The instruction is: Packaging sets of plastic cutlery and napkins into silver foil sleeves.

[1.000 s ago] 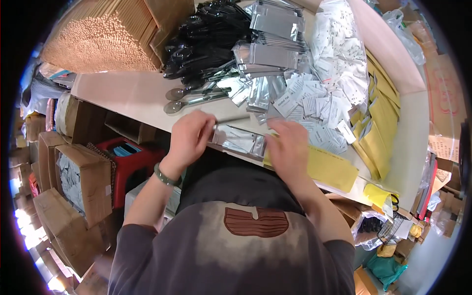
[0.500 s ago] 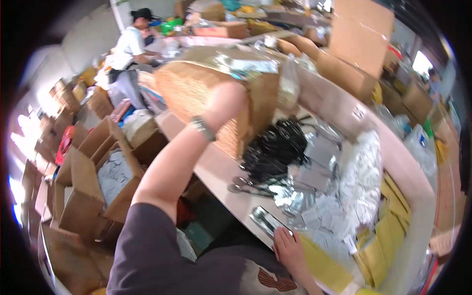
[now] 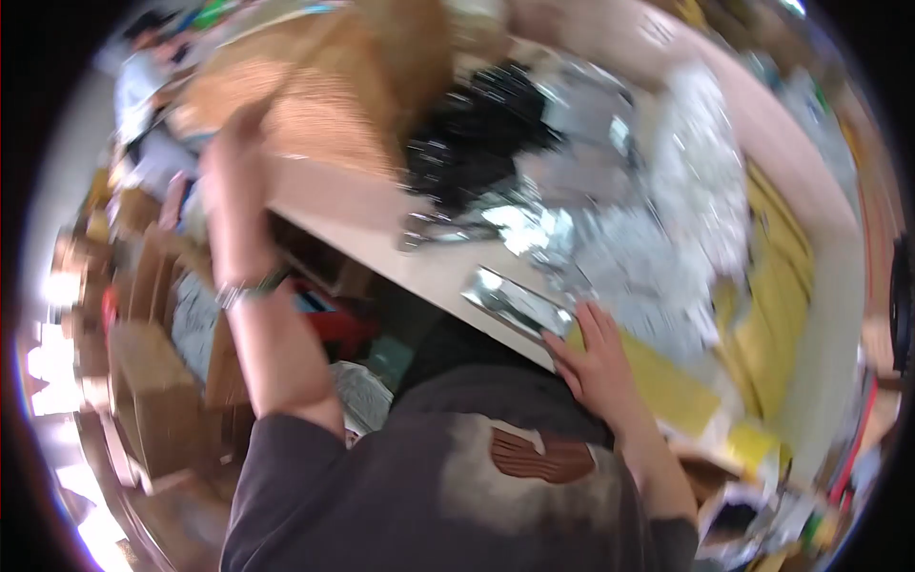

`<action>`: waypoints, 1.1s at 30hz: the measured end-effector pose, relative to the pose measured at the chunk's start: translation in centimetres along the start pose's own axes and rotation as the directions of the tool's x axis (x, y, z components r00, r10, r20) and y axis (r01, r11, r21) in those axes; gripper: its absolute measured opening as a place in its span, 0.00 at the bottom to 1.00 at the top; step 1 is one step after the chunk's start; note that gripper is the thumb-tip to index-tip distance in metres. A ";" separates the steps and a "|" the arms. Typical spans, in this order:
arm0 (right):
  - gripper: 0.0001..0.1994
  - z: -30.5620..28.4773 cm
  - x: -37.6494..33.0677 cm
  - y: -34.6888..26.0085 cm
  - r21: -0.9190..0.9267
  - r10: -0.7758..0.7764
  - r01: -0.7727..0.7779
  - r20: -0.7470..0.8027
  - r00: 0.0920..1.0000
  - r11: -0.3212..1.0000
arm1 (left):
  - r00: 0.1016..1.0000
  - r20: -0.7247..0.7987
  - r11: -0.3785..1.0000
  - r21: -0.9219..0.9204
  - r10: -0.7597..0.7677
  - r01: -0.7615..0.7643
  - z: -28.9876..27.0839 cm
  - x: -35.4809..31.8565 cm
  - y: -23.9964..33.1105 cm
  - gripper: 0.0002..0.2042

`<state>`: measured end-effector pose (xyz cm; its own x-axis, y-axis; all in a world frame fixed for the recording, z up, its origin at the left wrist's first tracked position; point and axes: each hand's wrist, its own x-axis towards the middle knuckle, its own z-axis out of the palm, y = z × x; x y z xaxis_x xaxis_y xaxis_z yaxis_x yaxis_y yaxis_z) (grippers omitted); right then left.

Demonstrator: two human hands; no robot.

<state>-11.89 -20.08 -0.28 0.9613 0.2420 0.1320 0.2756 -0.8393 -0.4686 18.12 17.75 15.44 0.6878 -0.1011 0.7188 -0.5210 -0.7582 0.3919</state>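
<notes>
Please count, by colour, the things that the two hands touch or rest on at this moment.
Silver: 1, the foil pouch at the table edge, under the fingers of the right hand.
Yellow: 1, the flat envelope beside and under that hand.
Brown: 1, the ribbed stack at the raised left hand, which is blurred.
Total: 3

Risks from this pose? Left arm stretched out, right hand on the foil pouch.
1. The silver pouch lies at the table edge under only the right hand; it may slide off.
2. The left hand reaches to the brown stack, and the view is blurred, so the grab could miss or tip it.
</notes>
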 end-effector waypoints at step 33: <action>0.21 -2.2 1.1 -1.9 -0.074 -0.059 0.045 -0.199 0.978 0.996 | 0.557 0.673 0.868 -0.303 0.487 -0.393 8.6 -18.8 17.5 0.34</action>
<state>-11.40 -19.26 2.70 0.9246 0.1888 0.3307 0.3177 -0.8614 -0.3963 0.44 0.90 3.89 0.4694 -0.8590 0.2044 -0.8758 -0.4234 0.2317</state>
